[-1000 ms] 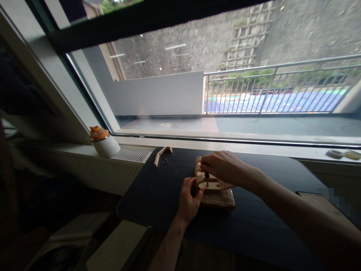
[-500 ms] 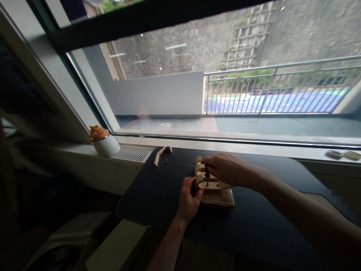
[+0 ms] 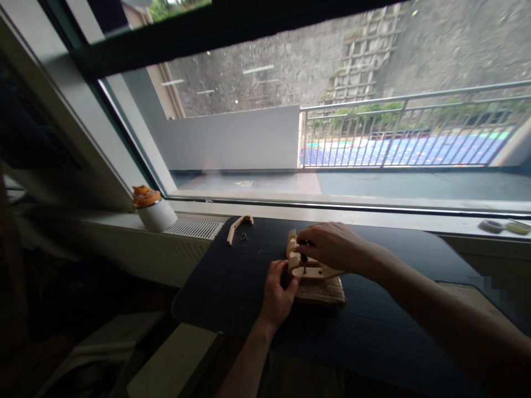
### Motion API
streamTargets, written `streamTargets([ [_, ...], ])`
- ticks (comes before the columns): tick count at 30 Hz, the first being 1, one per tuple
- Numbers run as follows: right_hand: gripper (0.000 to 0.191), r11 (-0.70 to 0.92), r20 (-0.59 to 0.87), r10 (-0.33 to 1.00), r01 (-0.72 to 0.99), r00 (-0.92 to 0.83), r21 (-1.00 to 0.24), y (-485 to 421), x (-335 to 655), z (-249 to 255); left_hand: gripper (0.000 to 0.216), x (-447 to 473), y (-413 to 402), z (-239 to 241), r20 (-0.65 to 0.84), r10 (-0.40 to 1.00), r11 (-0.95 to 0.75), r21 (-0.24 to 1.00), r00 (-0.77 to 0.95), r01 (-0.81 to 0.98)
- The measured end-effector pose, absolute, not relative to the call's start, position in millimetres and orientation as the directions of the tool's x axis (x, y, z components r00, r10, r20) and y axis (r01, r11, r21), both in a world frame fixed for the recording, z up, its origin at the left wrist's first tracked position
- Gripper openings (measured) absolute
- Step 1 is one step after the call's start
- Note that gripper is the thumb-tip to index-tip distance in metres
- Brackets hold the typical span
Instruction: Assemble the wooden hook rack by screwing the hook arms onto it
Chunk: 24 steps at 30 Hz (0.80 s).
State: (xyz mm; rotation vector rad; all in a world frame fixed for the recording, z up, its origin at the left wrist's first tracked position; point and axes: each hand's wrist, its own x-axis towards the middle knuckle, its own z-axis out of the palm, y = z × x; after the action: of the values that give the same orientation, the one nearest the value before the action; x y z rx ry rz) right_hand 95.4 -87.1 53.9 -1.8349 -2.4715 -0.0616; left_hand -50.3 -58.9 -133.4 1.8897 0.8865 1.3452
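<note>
Several pale wooden hooks [image 3: 311,272] sit side by side on a rough wooden board [image 3: 321,294] on the dark table. My left hand [image 3: 279,294] is closed around the left end of the board, its fingertips and thumb against the nearest hook. From above, my right hand [image 3: 334,244] wraps round the dark handle of a screwdriver [image 3: 304,257]. Its shaft points down at the nearest hook, close to its curved end; the tip is too small to make out. A second dark hole shows farther right in that hook.
One loose wooden hook [image 3: 234,228] lies at the table's far left, beside a small pile of screws [image 3: 244,237]. A white pot with an orange top [image 3: 154,209] stands on the sill by the radiator grille [image 3: 193,227]. The window [image 3: 232,138] rises behind the table [image 3: 219,287].
My right hand has rolled slightly round the screwdriver handle, its fingers shifting position. The left hand, the board and the loose hook stay where they were.
</note>
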Motion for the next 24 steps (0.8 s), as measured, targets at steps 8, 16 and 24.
streamTargets([
  [8,0.021,0.426,0.093,0.903,0.902,-0.419,-0.071,-87.9,97.9,44.5,0.029,-51.0,-59.5,-132.3,0.528,0.815,-0.570,0.804,0.238,0.167],
  [16,0.029,0.320,0.084,0.944,0.947,-0.319,0.002,-87.0,100.3,48.7,0.031,-50.8,-58.8,-133.7,0.522,0.815,-0.569,0.803,0.252,0.178],
  [24,0.033,0.228,0.082,0.969,0.972,-0.232,0.056,-85.9,95.4,40.3,0.030,-50.9,-58.9,-133.1,0.520,0.818,-0.566,0.804,0.246,0.183],
])
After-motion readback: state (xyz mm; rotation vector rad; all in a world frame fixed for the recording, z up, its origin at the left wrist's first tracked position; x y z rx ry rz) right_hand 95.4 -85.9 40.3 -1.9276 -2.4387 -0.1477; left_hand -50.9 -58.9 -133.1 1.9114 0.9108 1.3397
